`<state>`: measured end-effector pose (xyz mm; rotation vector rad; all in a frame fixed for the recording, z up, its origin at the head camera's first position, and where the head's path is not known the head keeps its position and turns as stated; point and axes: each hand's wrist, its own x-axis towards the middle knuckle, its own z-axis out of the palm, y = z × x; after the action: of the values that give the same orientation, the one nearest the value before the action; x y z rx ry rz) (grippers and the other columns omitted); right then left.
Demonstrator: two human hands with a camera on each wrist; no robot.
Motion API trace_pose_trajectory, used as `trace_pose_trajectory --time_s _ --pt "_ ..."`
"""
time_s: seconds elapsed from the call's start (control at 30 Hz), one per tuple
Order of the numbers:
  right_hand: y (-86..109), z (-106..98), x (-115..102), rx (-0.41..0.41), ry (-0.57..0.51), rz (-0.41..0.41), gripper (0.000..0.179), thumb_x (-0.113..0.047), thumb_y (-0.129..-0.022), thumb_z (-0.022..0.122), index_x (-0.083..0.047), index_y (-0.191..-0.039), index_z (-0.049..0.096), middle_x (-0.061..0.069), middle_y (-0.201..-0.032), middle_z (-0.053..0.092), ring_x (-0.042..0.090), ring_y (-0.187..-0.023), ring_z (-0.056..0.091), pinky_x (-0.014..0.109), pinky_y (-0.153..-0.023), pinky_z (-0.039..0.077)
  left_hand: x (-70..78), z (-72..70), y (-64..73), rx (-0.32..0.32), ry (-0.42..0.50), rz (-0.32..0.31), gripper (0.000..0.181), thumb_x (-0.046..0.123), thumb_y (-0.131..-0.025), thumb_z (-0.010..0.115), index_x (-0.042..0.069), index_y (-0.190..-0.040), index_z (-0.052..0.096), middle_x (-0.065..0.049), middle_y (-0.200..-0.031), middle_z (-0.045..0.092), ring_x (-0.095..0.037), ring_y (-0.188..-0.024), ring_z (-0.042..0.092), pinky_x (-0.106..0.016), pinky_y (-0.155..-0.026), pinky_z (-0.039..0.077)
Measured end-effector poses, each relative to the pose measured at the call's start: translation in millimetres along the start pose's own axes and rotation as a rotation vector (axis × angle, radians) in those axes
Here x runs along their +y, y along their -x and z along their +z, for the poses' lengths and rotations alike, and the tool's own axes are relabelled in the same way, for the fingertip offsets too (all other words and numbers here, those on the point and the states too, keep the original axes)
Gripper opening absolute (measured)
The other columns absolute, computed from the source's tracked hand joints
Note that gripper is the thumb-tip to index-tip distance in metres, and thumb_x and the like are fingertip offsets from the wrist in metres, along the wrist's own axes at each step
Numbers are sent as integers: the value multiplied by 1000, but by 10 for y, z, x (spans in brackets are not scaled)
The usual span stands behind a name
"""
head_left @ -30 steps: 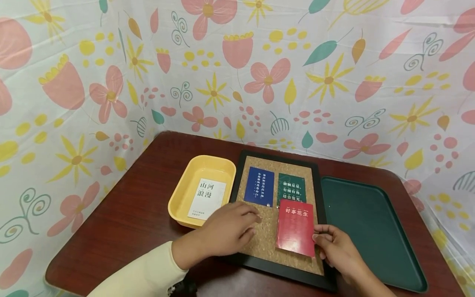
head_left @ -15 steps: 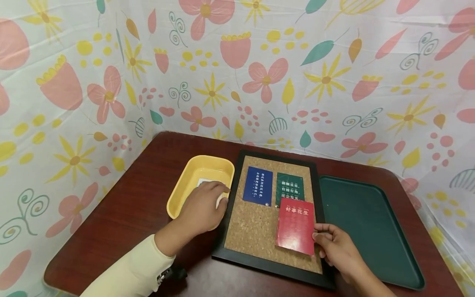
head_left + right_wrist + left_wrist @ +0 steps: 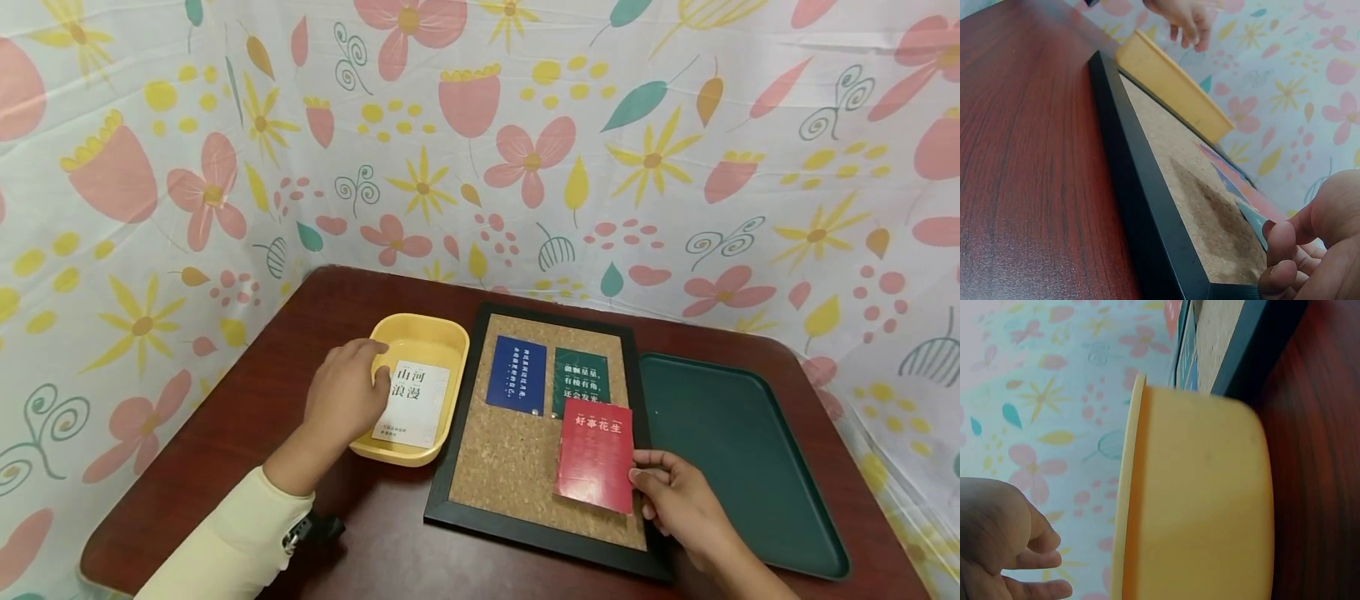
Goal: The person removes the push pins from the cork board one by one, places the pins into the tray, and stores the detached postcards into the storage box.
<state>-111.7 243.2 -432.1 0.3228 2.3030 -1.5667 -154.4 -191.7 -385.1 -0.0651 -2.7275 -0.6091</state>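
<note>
My right hand (image 3: pixel 678 498) pinches the right edge of a red card (image 3: pixel 595 457) between thumb and fingers. It holds the card over the lower right of a black-framed cork board (image 3: pixel 502 467). The red card overlaps the bottom of a green card (image 3: pixel 582 372) on the board. Left of that, a blue card (image 3: pixel 517 375) lies on the cork with a small pin at its lower right corner. My left hand (image 3: pixel 347 392) hovers over the left rim of a yellow tray (image 3: pixel 390 329), its fingers loosely bent and nothing visible in them. Inside that tray lies a white card (image 3: pixel 414 408).
A dark green tray (image 3: pixel 738 467) lies right of the cork board. All of it sits on a reddish-brown table (image 3: pixel 225 417). Flower-patterned cloth (image 3: pixel 480 167) hangs behind and along the sides.
My left hand has moved left from above the cork board, across the yellow tray to its left rim, uncovering the white card. The right hand has kept its pinch on the red card.
</note>
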Motion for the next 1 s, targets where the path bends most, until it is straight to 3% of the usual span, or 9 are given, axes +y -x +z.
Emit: trace_pose_trajectory --time_s 0.23,0.37,0.53,0.7,1.0 --pt "-6 -7 -5 -2 0 -12 40 -10 -106 52 2 -142 41 9 -90 66 16 -59 48 30 -47 38 -127 -38 -53 -120 -37 -145 40 14 -101 57 3 -140 59 -21 -140 58 -42 -123 54 -60 -94 48" --pt "-10 1 -12 2 -10 -11 39 -10 -106 52 2 -142 42 9 -94 67 16 -58 49 29 -46 38 -183 -34 -70 -182 -73 -199 42 14 -102 54 2 -143 55 -21 -135 60 -41 -120 56 -60 -91 50" --pt "-15 15 -23 11 -17 -11 39 -10 -106 52 1 -142 42 9 -92 67 16 -58 49 29 -46 39 -248 -18 -81 -235 -117 -231 37 9 -102 51 4 -137 60 -20 -121 66 -39 -108 64 -57 -81 53" --pt "-18 25 -44 20 -20 -7 40 -12 -106 52 1 -142 42 9 -87 64 16 -59 49 30 -47 39 -299 -6 -89 -280 -118 -260 38 4 -101 47 6 -135 63 -18 -120 66 -36 -100 66 -54 -75 54" --pt "-37 53 -95 24 -21 -18 42 -14 -107 52 0 -145 40 7 -78 57 17 -60 48 31 -48 39 -339 10 -98 -274 -97 -260 37 4 -101 48 7 -134 63 -18 -120 67 -35 -96 66 -53 -72 53"
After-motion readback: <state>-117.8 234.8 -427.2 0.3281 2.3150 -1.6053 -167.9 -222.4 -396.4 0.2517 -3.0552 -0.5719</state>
